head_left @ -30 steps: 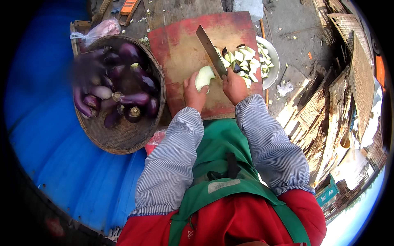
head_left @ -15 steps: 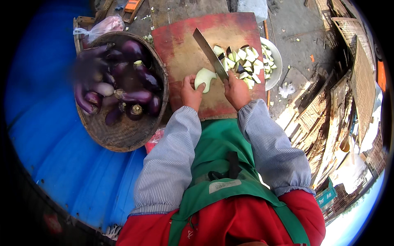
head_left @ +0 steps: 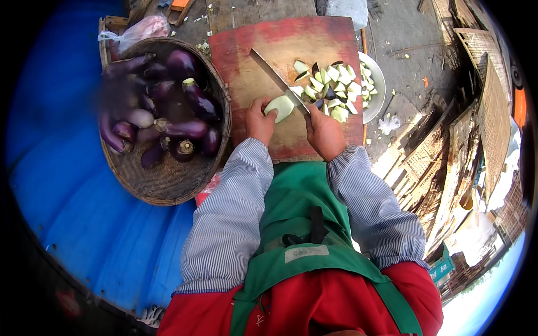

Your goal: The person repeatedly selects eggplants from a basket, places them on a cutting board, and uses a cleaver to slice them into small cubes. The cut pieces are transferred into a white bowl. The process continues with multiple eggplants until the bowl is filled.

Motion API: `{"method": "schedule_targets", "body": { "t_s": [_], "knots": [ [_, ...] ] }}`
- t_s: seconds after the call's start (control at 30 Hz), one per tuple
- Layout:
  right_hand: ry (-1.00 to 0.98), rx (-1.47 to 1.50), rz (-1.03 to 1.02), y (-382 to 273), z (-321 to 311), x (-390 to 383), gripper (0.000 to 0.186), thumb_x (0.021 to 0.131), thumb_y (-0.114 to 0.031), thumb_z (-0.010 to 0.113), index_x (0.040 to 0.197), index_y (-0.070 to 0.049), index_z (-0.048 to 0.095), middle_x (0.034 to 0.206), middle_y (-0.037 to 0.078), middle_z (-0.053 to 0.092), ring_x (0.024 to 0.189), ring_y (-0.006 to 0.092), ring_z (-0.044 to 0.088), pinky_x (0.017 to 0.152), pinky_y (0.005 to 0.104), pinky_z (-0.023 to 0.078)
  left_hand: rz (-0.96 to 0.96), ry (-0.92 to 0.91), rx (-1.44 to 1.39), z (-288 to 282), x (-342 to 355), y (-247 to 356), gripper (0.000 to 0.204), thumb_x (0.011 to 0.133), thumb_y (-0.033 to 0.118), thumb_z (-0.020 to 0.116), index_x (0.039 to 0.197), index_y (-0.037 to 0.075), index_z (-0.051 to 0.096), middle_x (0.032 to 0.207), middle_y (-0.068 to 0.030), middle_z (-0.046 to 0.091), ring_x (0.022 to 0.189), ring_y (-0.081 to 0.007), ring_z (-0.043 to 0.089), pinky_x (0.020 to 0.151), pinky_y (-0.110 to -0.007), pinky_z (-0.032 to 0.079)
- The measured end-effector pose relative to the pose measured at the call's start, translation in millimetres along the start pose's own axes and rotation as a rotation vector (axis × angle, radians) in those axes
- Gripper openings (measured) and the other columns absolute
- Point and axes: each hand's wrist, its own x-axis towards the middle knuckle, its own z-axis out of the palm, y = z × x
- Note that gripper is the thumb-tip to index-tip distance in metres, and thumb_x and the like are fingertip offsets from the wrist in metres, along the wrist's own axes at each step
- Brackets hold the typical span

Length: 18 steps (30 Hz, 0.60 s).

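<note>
My left hand (head_left: 260, 121) is closed on a pale piece of eggplant (head_left: 279, 108) above the near part of a red-edged wooden cutting board (head_left: 235, 61). In my right hand (head_left: 325, 133) is the handle of a long knife (head_left: 277, 77), its blade slanting up and to the left. The blade lies right beside the eggplant piece; whether it is cutting in I cannot tell. Cut eggplant chunks (head_left: 336, 84), white with some dark skin, are heaped on the board's right side, beyond the knife.
On the left a round woven basket (head_left: 162, 187) holds several whole purple eggplants (head_left: 200, 103). A white bowl (head_left: 381, 92) with more chunks stands against the board's right edge. Behind the basket lies a plastic bag (head_left: 140, 33). Broken woven panels (head_left: 476, 112) lean at far right.
The knife has swung so its tip points further left and lies lower. The eggplant piece is turned and looks smaller, with fresh pieces by the heap.
</note>
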Motion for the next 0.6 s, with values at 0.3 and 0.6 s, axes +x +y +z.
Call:
{"method": "schedule_targets", "body": {
  "t_s": [0.3,0.6],
  "knots": [
    [0.058,0.1,0.051,7,18,10,0.018,0.088,-0.012,0.053,0.105,-0.006,0.051,0.071,0.022,0.061,0.068,0.0418,0.06,0.059,0.0506,0.047,-0.092,-0.002,0.023,-5,-9,24,0.028,0.071,0.001,0.073,0.093,0.0,0.056,0.08,-0.0072,0.062,0.069,-0.0146,0.059,0.063,-0.029,0.049],
    [-0.055,-0.082,0.033,-5,35,6,0.024,0.081,-0.006,0.054,0.104,-0.005,0.049,0.07,0.02,0.063,0.064,0.0378,0.063,0.057,0.0493,0.048,-0.226,0.082,-0.096,10,-19,4,0.025,0.073,0.0,0.071,0.092,0.0,0.055,0.08,-0.0059,0.061,0.064,-0.0134,0.057,0.063,-0.028,0.05]
  ]
}}
